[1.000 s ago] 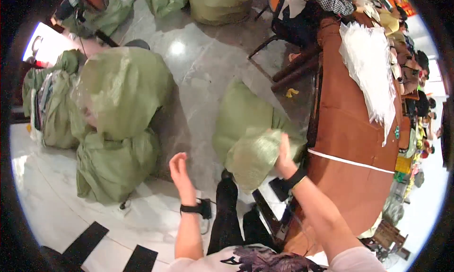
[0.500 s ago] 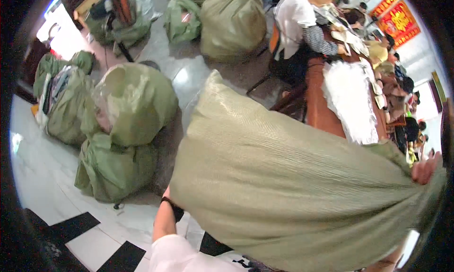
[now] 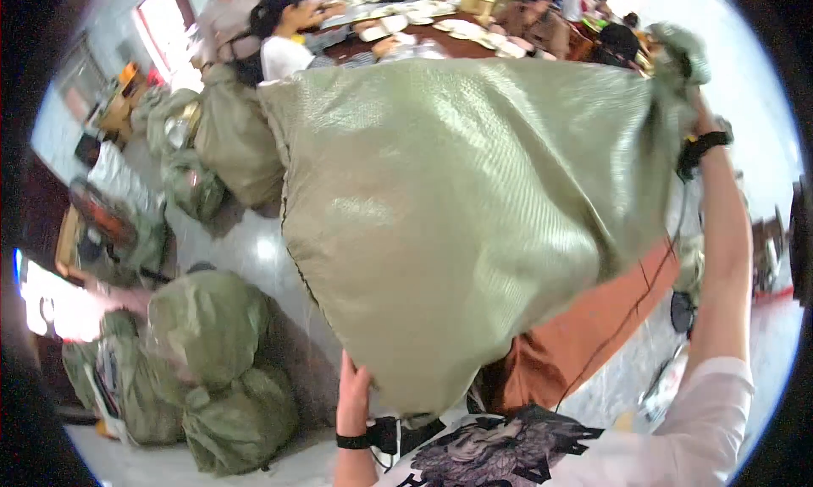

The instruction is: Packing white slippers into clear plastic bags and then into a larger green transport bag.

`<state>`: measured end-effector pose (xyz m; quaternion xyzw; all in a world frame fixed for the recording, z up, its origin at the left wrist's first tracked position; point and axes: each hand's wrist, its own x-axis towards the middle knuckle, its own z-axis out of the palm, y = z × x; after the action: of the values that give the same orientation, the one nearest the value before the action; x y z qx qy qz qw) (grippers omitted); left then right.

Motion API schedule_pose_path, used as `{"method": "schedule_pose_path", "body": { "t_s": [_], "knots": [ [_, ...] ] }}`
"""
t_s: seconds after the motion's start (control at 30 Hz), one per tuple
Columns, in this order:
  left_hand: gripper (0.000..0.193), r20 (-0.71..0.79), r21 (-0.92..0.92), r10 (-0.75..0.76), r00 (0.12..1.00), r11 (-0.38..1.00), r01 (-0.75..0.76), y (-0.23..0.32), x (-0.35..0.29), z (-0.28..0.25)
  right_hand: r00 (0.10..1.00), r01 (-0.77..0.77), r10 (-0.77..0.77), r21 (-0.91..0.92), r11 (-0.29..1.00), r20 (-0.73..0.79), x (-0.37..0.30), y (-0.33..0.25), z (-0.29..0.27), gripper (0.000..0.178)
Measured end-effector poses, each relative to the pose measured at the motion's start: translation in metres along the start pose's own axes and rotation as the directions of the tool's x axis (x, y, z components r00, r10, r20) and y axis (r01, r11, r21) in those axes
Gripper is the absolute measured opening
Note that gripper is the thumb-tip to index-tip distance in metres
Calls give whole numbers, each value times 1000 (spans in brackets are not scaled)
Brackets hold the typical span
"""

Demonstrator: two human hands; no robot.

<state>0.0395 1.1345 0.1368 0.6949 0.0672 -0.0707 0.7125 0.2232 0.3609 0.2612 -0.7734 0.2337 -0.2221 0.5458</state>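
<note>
A large olive-green woven sack (image 3: pixel 423 207) spreads across the middle of the view, lifted in front of me and bulging. Its gathered end is bunched at the upper right, where my right hand (image 3: pixel 701 114) is closed around it with the arm stretched up. A black band circles that wrist. My left hand (image 3: pixel 354 394) holds the sack's lower left edge, its thumb showing and the other fingers partly behind the cloth. Stitching runs down the sack's left edge.
Several full green sacks (image 3: pixel 212 318) stand on the floor at the left, with more (image 3: pixel 241 140) farther back. Beyond my sack, people sit at a long table covered with pale pieces (image 3: pixel 406 19). A brown-orange table surface (image 3: pixel 584 334) with a dark cord lies below right.
The sack's gathered end has swung from low right to upper right as my right arm rose. My view has turned right and up, bringing the table ahead of me.
</note>
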Motion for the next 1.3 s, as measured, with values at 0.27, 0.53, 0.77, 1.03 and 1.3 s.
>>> {"method": "schedule_pose_path", "body": {
  "t_s": [0.27,0.53,0.77,1.03,1.3],
  "knots": [
    [29,315,432,381,869,758,-488,28,-30,199,976,216,-216,-181,959,18,-212,26,6,25],
    [27,527,177,635,564,567,-804,47,-74,383,803,594,-296,-662,457,517,-330,-101,71,34],
    [10,447,15,502,741,824,-567,43,-105,330,909,223,-137,-183,957,393,-320,-54,40,26],
    [54,86,-208,-158,984,963,173,-119,-49,215,899,341,-135,-473,812,417,-295,-90,15,31],
    [81,299,-534,-223,928,767,356,-137,-16,288,788,606,-587,-402,687,186,-208,-188,-48,21]
  ]
}}
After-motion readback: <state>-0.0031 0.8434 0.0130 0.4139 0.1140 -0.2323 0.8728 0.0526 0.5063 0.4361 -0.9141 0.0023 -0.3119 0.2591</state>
